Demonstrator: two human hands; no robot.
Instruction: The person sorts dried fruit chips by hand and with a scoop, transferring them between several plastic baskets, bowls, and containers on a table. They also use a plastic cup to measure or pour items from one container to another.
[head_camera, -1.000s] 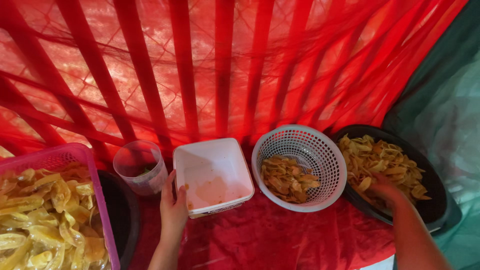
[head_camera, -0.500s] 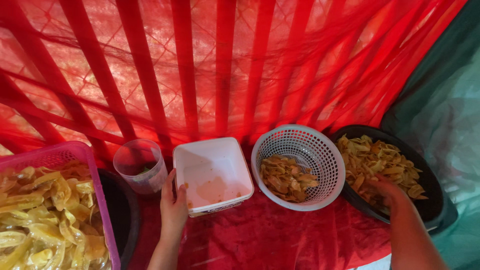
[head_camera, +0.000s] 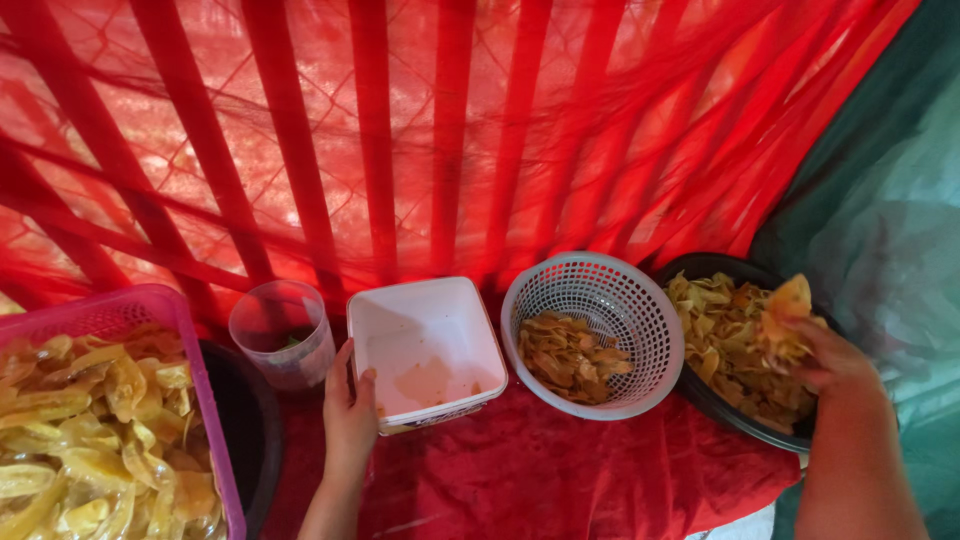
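Observation:
My left hand (head_camera: 348, 415) grips the near left corner of a white square tub (head_camera: 425, 350) that has orange smears on its bottom. Over a black basin (head_camera: 700, 270) full of pale yellow chips (head_camera: 725, 345), my right hand (head_camera: 828, 358) is raised with a handful of chips (head_camera: 785, 312) in it. Between tub and basin stands a white perforated round basket (head_camera: 595, 332) with darker fried chips (head_camera: 570, 358) inside.
A clear plastic cup (head_camera: 282, 332) stands left of the tub. A pink crate (head_camera: 120, 305) heaped with yellow slices sits at far left over a black bowl (head_camera: 240, 430). Red cloth covers the ground; red netting with bars rises behind. Green sheeting hangs at right.
My right hand has come up out of the black basin holding a handful of chips. My left hand stays on the white tub's corner.

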